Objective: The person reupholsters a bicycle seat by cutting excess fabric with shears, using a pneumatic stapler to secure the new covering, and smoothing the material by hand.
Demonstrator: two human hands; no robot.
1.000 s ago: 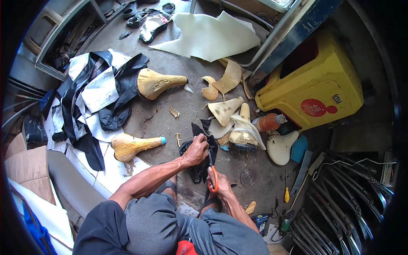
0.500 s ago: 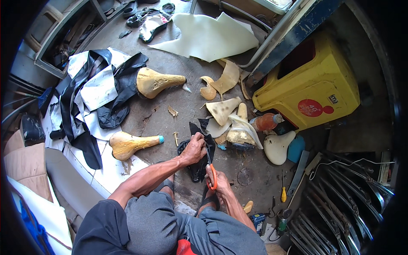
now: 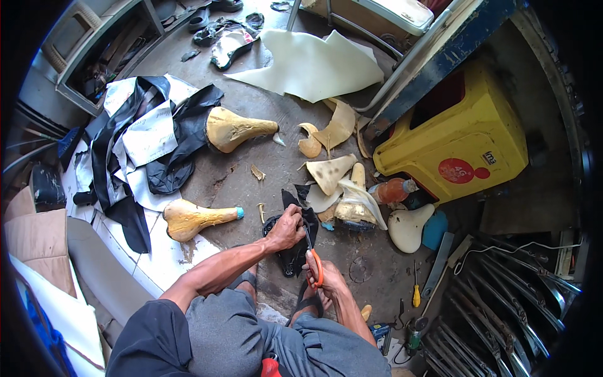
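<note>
My left hand (image 3: 286,229) pinches a piece of black sheet material (image 3: 310,220) over the floor in front of my feet. From the right, my right hand (image 3: 328,276) grips a pair of scissors (image 3: 318,269) by its orange handles. The scissor blades point up and away from me, alongside the left fingers at the black material. Just how far the blades are apart cannot be made out. Under my left hand lies a dark bicycle saddle-shaped thing (image 3: 289,262), partly covered by the hand and the sheet.
Two yellow foam saddles (image 3: 188,220) lie to the left, near black and white sheet scraps (image 3: 147,138). Foam pieces (image 3: 330,173), an orange-brown bottle (image 3: 392,191) and a white saddle (image 3: 405,229) lie right of my hands. A yellow plastic stool (image 3: 452,138) and metal frames (image 3: 496,301) stand farther right.
The whole view has shifted slightly, so things sit a little lower in the picture. Both hands keep their hold on the black material and the scissors, nearly in the same place.
</note>
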